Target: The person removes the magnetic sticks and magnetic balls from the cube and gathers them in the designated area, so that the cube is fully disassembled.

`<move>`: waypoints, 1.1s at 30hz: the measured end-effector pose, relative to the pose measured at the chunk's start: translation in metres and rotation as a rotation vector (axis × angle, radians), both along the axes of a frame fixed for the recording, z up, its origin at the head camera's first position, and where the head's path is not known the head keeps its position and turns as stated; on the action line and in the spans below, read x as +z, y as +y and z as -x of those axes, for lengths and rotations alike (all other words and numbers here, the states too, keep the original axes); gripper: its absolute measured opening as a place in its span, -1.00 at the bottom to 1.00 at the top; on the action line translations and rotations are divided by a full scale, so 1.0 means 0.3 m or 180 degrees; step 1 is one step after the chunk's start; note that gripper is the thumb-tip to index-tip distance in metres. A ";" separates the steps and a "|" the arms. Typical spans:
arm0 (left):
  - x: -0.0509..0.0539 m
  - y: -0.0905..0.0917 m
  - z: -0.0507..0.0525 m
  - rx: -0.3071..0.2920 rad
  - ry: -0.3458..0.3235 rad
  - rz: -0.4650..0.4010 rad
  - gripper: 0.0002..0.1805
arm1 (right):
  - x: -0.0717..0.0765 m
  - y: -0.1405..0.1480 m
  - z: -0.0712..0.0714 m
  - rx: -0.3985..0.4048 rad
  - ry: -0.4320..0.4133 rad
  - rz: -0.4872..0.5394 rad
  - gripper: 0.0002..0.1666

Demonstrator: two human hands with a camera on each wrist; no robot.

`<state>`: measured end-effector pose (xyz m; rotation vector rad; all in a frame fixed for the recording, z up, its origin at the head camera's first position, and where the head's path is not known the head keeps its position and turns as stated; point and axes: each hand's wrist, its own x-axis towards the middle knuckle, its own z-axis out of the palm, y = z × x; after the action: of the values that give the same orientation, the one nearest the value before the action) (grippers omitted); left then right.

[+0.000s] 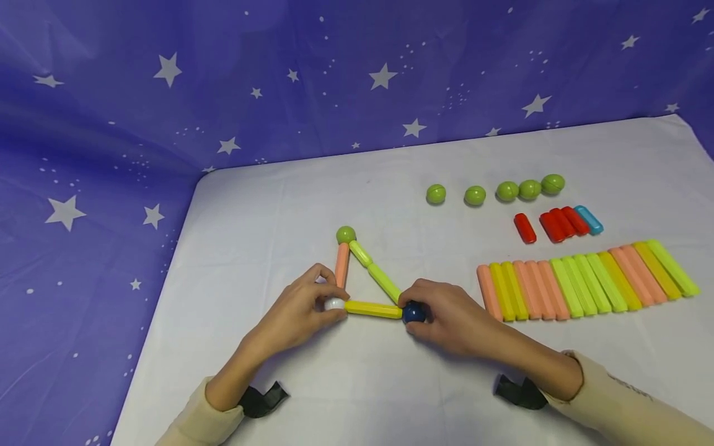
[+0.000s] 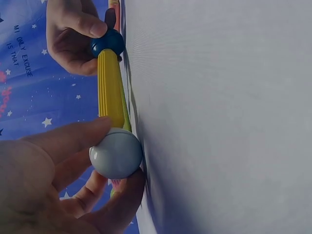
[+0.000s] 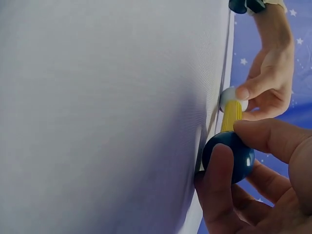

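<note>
A triangle of rods and balls lies flat on the white table. At its near left corner my left hand [image 1: 304, 310] pinches a white ball [image 2: 117, 153] between thumb and fingers. My right hand [image 1: 449, 316] grips the dark blue ball [image 3: 229, 156] at the near right corner. Between these balls runs a yellow rod [image 1: 374, 309], touching both. A salmon rod [image 1: 342, 263] goes up from the left hand to a green ball [image 1: 346, 235] at the top. Two lime rods [image 1: 385, 283], end to end, form the right side.
Several loose green balls [image 1: 475, 196] lie at the back right. Nearer stand short red rods [image 1: 524, 228] and a short blue rod [image 1: 589, 220]. A row of long salmon, yellow and lime rods [image 1: 580, 282] lies right of my right hand. A starry purple cloth [image 1: 334, 80] hangs behind.
</note>
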<state>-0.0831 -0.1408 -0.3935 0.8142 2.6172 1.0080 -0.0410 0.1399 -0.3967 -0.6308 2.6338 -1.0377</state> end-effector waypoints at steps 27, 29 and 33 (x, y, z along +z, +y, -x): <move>-0.001 0.004 -0.004 -0.0088 -0.0023 0.0006 -0.74 | 0.009 0.054 -0.007 -0.0182 -0.0032 0.0190 -0.72; 0.000 0.003 -0.005 -0.0077 -0.0025 0.0001 -0.74 | 0.011 0.066 -0.010 -0.0203 -0.0063 0.0246 -0.69; -0.002 0.002 -0.005 -0.0070 -0.0032 -0.0016 -0.74 | 0.014 0.088 -0.014 -0.0241 -0.0119 0.0331 -0.67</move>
<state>-0.0816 -0.1402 -0.3941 0.8353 2.5926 1.0105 -0.0369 0.1663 -0.3925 -0.5310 2.6034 -1.2028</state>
